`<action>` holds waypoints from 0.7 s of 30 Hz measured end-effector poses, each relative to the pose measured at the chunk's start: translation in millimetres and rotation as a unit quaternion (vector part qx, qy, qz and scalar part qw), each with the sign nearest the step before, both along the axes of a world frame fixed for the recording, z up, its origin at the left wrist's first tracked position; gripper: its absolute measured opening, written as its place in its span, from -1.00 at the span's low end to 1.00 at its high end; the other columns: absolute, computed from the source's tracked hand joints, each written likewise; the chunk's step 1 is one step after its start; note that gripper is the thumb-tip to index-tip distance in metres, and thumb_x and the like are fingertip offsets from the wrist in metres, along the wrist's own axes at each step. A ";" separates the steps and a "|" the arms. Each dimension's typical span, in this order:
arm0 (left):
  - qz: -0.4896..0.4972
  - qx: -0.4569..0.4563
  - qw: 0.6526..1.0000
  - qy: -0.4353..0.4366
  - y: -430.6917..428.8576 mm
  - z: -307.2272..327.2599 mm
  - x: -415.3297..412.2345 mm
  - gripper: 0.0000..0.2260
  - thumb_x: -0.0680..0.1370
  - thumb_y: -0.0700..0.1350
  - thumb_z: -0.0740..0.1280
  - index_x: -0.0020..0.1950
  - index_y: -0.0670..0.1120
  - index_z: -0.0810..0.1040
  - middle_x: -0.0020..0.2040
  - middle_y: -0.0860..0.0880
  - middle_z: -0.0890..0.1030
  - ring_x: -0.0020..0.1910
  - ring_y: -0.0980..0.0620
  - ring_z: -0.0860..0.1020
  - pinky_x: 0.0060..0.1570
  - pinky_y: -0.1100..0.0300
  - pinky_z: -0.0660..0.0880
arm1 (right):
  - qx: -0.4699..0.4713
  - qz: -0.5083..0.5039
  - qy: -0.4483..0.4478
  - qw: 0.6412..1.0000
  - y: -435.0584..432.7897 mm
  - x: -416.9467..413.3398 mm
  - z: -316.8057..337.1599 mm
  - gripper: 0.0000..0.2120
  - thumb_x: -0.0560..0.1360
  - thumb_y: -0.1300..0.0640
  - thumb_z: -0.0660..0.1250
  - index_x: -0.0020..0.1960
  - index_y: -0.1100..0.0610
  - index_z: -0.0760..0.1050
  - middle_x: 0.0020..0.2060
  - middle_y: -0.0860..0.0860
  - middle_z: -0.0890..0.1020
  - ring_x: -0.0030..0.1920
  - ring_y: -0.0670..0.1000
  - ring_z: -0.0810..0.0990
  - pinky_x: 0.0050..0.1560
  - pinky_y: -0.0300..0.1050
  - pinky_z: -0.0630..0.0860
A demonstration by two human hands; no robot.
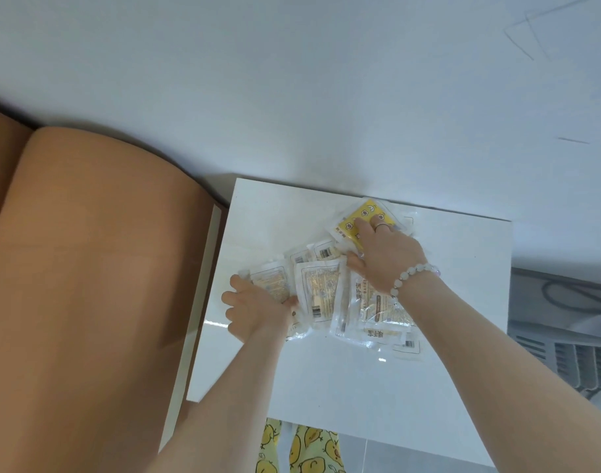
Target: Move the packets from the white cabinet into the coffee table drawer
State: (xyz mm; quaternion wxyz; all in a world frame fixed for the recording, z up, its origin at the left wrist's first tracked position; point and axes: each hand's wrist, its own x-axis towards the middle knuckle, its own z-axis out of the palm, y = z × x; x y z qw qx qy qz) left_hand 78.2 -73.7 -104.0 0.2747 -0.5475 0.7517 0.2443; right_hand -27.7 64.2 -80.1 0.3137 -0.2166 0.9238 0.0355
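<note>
Several clear plastic packets lie in a loose overlapping pile on the white cabinet top. A yellow packet sits at the far end of the pile near the wall. My left hand grips the left edge of the pile, fingers curled round a packet. My right hand, with a ring and a bead bracelet, lies flat on the yellow packet and the ones beside it, fingers stretched out. The coffee table drawer is not in view.
A tan sofa arm stands close on the left of the cabinet. The white wall runs behind. A grey appliance with cables is at the right. Yellow patterned cloth shows below the cabinet's front edge.
</note>
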 end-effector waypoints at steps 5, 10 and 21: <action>-0.035 -0.009 0.999 0.006 1.2 -0.4 1.8 -0.15 0.32 0.07 0.55 0.39 -0.16 0.13 0.25 -0.17 0.36 0.14 -0.21 0.51 -0.05 0.00 0.45 | 0.072 0.104 -0.038 0.991 -8.1 -9.8 9.0 -0.35 0.62 -0.09 0.03 0.54 0.18 -0.16 0.47 0.32 0.12 0.39 0.31 0.31 0.19 0.06 0.45; -0.045 -0.013 0.999 0.014 0.3 -1.7 3.5 -0.15 0.31 0.07 0.55 0.39 -0.15 0.12 0.25 -0.17 0.39 0.15 -0.22 0.51 -0.03 -0.03 0.46 | 0.087 0.115 -0.077 0.986 -17.1 -16.3 9.1 -0.23 0.59 0.18 0.20 0.52 0.24 -0.30 0.39 0.30 0.32 0.48 0.24 0.14 0.25 0.06 0.41; -0.027 0.026 0.998 0.052 -8.7 -3.4 8.2 -0.22 0.29 0.06 0.56 0.29 -0.10 0.14 0.06 -0.09 0.54 -0.02 -0.16 0.55 -0.22 0.06 0.41 | -0.020 -0.053 0.031 0.998 -7.9 -9.0 10.2 -0.49 0.47 0.29 0.21 0.39 0.10 0.21 0.18 0.09 0.49 0.08 0.14 0.54 -0.16 -0.11 0.37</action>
